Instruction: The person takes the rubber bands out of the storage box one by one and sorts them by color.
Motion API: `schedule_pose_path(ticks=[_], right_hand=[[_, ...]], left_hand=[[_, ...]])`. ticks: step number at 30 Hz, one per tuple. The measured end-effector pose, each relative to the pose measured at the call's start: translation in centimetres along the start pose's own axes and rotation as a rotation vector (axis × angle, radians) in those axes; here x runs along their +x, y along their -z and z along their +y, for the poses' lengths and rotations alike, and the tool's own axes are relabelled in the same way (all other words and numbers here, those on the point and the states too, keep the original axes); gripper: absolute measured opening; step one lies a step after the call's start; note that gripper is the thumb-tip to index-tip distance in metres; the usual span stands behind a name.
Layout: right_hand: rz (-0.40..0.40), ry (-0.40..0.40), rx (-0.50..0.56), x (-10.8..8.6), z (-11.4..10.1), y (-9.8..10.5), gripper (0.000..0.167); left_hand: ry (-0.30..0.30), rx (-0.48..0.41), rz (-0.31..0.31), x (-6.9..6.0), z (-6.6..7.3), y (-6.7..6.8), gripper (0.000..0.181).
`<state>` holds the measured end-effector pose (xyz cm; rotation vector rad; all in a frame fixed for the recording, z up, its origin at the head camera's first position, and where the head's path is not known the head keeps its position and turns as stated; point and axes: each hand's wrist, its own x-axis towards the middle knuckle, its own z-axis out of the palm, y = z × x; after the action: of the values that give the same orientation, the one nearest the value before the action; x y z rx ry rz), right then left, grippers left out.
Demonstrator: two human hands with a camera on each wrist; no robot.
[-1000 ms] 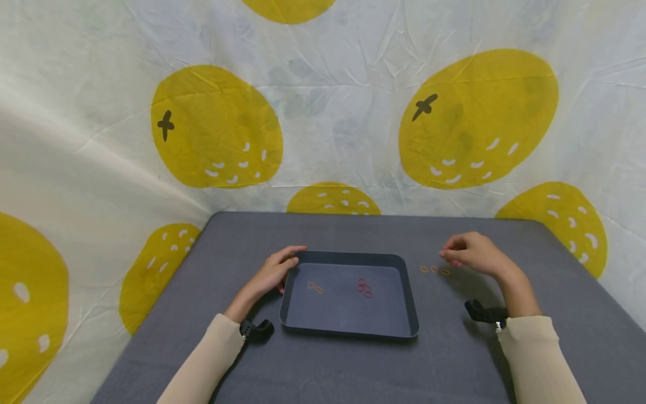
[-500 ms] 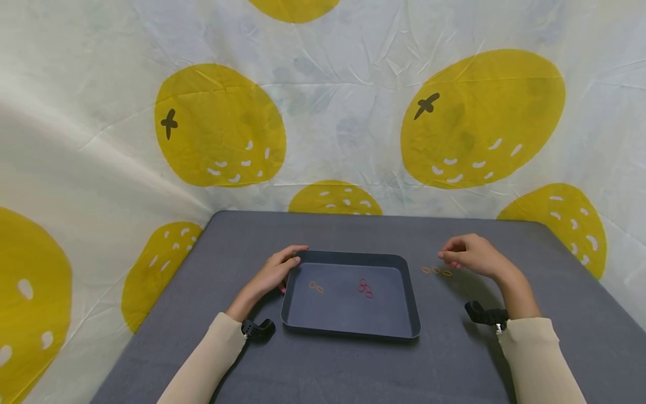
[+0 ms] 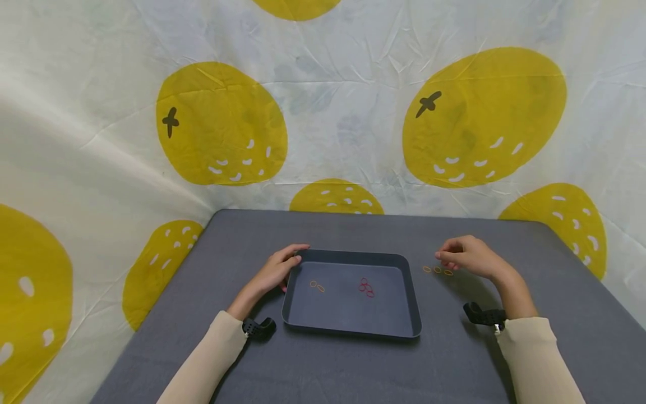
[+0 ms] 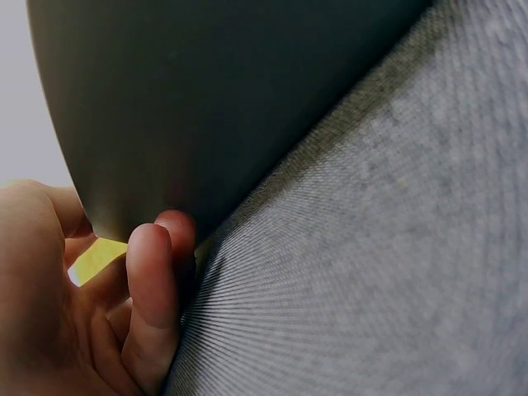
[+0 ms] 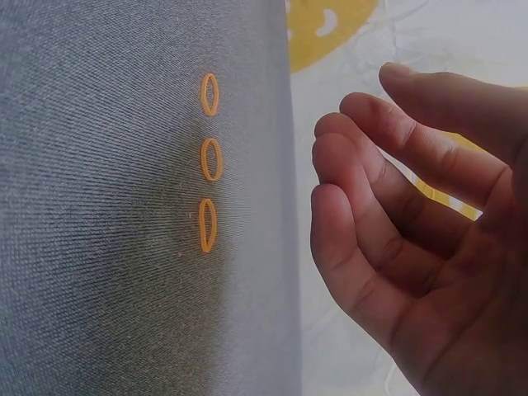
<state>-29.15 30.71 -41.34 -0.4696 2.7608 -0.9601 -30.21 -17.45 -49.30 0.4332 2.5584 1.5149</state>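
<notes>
A dark grey rectangular tray (image 3: 353, 331) lies on the grey cloth. My left hand (image 3: 272, 272) holds its far left corner, thumb at the rim; the left wrist view shows fingers (image 4: 153, 272) against the tray's outer wall (image 4: 190, 107). Inside the tray lie two orange rubber bands (image 3: 321, 288) and a small cluster of red rubber bands (image 3: 370, 293). Right of the tray, three orange rubber bands (image 5: 212, 159) lie in a row on the cloth. My right hand (image 3: 469, 256) hovers just above them, fingers loosely bent, nothing between thumb and fingertips.
The grey cloth-covered table (image 3: 323, 370) extends around the tray. A white curtain with yellow fruit prints (image 3: 343, 134) hangs behind it and along the left side. Black wrist devices (image 3: 259, 329) sit at both cuffs.
My right hand has shifted very slightly left and down, closer to the orange bands. The left hand stays on the tray; the head view has moved a little.
</notes>
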Motion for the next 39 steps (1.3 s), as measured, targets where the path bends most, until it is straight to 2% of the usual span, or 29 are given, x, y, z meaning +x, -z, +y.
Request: schedule_pose_path(ticks=[15,20,24,39], right_hand=[[-0.084,0.007,0.071,0.9,0.3,-0.8,0.026],[-0.083,0.012,0.069,0.8,0.4,-0.8,0.026],[-0.079,0.006,0.066,0.8,0.5,-0.9,0.026],[-0.086,0.01,0.062,1.0,0.1,-1.0,0.026]], left_hand=[[0.003,0.022,0.0,0.3,0.3,0.2,0.039],[0.01,0.016,-0.004,0.3,0.5,0.1,0.039],[-0.008,0.017,-0.007,0.3,0.5,0.1,0.041],[-0.003,0.013,-0.01,0.1,0.1,0.1,0.04]])
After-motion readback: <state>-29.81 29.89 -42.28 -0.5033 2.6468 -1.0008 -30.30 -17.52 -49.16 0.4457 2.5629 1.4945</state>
